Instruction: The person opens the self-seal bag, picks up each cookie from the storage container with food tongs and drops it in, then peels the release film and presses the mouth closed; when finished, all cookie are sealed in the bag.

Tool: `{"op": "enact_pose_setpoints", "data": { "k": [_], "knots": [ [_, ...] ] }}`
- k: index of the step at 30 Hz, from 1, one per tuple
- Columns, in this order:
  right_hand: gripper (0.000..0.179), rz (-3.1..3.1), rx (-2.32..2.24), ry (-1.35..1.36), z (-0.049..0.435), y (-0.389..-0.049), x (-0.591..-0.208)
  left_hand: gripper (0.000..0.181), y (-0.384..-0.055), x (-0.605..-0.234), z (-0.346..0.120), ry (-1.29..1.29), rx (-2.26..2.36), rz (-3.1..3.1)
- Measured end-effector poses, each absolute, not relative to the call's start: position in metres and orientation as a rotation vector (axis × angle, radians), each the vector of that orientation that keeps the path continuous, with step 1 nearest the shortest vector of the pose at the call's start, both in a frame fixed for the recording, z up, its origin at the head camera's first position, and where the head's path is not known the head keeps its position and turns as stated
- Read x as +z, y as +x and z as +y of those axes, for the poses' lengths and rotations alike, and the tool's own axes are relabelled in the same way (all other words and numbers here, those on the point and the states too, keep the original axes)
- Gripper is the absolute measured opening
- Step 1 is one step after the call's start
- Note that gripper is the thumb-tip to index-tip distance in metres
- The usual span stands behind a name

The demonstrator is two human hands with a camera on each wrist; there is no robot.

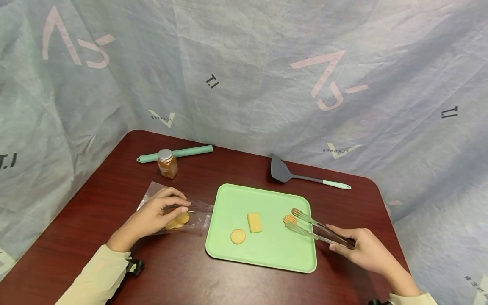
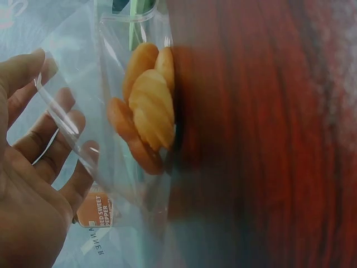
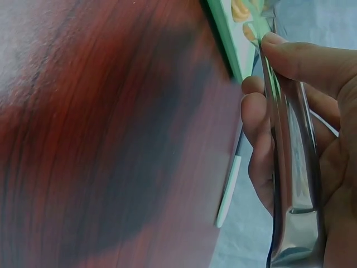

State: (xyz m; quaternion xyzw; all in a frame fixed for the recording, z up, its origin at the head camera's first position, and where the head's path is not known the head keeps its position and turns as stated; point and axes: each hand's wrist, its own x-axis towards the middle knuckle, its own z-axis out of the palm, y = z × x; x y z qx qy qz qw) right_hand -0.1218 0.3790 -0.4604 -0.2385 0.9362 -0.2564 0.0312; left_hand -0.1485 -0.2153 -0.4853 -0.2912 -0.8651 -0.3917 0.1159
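Observation:
My left hand [image 1: 162, 212] is over a clear zip bag [image 1: 200, 218], thumb and forefinger pinching its upper film; the other fingers are spread. Inside the bag lie several golden cookies [image 2: 150, 106]. My right hand [image 1: 362, 250] grips metal tongs [image 1: 318, 238], also filling the right wrist view [image 3: 293, 162]. The tongs' slotted ends are spread on either side of a swirled cookie [image 1: 289, 220] on the right part of a green tray [image 1: 267, 256]. A rectangular biscuit [image 1: 254, 223] and a round cookie [image 1: 238, 237] lie farther left on the tray.
Behind the bag stands a spice jar [image 1: 167, 164] with a silver lid, in front of a green rolling pin [image 1: 190, 151]. A dark spatula [image 1: 282, 170] with a pale handle lies beyond the tray. Grey fabric [image 1: 244, 84] hangs behind the dark red table [image 1: 171, 271].

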Motion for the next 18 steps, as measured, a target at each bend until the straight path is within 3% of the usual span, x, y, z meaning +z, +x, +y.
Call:
{"op": "enact_pose_setpoints", "data": {
  "k": [18],
  "knots": [
    [0.055, 2.953, -0.737, -0.623, 0.3697, -0.1302, -0.4627, 0.019, -0.1477, -0.4842, -0.2158, -0.842, -1.146, -2.54]
  ]
}}
